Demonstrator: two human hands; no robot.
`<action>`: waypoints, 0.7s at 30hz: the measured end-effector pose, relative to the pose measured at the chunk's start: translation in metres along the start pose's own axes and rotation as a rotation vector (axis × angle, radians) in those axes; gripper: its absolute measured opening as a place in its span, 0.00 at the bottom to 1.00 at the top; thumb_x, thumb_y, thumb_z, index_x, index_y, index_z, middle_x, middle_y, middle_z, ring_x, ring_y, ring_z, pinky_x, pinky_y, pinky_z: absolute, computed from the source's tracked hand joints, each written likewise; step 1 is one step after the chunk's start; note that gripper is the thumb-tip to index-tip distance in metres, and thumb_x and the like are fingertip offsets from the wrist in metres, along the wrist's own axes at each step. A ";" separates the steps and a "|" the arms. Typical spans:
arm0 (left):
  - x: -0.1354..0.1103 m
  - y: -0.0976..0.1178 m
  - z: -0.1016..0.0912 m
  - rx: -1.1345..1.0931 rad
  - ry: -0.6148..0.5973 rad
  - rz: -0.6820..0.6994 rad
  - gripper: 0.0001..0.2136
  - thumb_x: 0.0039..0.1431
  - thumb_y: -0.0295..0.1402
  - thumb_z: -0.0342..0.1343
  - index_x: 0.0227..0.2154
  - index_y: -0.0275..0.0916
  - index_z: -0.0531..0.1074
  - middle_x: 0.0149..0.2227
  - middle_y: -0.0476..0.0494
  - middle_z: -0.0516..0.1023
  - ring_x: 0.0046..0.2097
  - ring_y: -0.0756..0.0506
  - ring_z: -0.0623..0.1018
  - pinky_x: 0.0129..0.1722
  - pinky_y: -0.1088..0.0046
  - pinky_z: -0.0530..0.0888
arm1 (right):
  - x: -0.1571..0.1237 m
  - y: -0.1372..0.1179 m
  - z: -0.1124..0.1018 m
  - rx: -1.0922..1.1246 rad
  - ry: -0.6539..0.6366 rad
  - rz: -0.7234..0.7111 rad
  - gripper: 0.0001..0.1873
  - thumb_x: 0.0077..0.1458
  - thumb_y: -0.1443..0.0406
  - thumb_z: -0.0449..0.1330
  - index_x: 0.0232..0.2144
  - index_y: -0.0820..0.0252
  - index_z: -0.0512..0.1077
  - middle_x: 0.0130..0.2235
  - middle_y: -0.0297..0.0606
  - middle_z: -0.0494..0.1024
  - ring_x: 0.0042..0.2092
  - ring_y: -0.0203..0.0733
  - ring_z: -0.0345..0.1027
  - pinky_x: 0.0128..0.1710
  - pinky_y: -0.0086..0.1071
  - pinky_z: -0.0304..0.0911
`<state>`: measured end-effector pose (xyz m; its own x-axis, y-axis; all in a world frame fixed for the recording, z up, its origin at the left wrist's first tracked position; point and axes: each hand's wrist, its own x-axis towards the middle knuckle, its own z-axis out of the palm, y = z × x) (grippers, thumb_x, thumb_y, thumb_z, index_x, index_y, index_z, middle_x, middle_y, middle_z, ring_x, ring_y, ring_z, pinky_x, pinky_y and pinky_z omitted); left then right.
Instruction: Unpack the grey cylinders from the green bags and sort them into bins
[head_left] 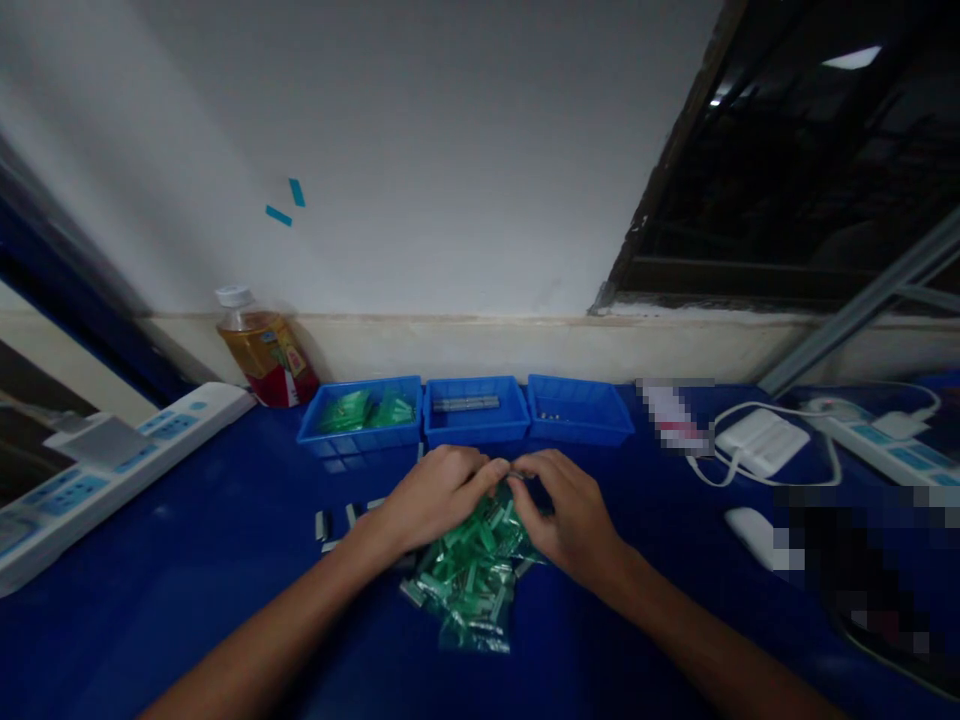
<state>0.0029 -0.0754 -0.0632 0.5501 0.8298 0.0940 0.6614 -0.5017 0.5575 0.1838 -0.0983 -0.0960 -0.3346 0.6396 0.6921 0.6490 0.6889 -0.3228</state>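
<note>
My left hand and my right hand meet over the middle of the blue table, fingertips pinched close together. Between them is a small greyish piece, mostly hidden by the fingers, so its kind does not show. Right below my hands lies a heap of small clear bags with green pieces, some grey metallic parts among them. Several short grey metal pieces lie loose to the left, partly behind my left wrist.
Three blue bins stand along the wall: one with green bagged pieces, one with grey bars, one with tiny bits. A drink bottle and power strip are left; a white charger box with cables is right.
</note>
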 end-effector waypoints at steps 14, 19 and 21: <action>-0.010 -0.048 -0.027 0.628 -0.074 -0.465 0.22 0.60 0.46 0.43 0.36 0.34 0.75 0.34 0.28 0.78 0.38 0.33 0.78 0.34 0.60 0.73 | 0.108 0.064 0.028 -0.602 -0.629 0.010 0.09 0.55 0.72 0.53 0.35 0.68 0.73 0.39 0.51 0.75 0.43 0.47 0.68 0.43 0.34 0.60; -0.011 -0.050 -0.020 0.610 -0.046 -0.459 0.16 0.60 0.34 0.41 0.40 0.32 0.73 0.36 0.28 0.78 0.39 0.33 0.78 0.34 0.59 0.72 | 0.118 0.065 0.033 -0.629 -0.696 -0.002 0.07 0.53 0.69 0.57 0.32 0.67 0.74 0.40 0.53 0.74 0.47 0.51 0.65 0.43 0.36 0.60; -0.015 -0.050 -0.024 0.607 -0.077 -0.451 0.15 0.59 0.34 0.43 0.38 0.33 0.73 0.35 0.27 0.78 0.39 0.33 0.78 0.34 0.59 0.72 | 0.121 0.067 0.028 -0.604 -0.673 0.041 0.09 0.53 0.65 0.59 0.33 0.66 0.74 0.40 0.51 0.74 0.45 0.50 0.65 0.42 0.36 0.60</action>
<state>-0.0511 -0.0566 -0.0724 0.1794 0.9781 -0.1054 0.9828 -0.1830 -0.0255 0.1678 0.0341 -0.0519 -0.5094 0.8544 0.1023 0.8536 0.4866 0.1863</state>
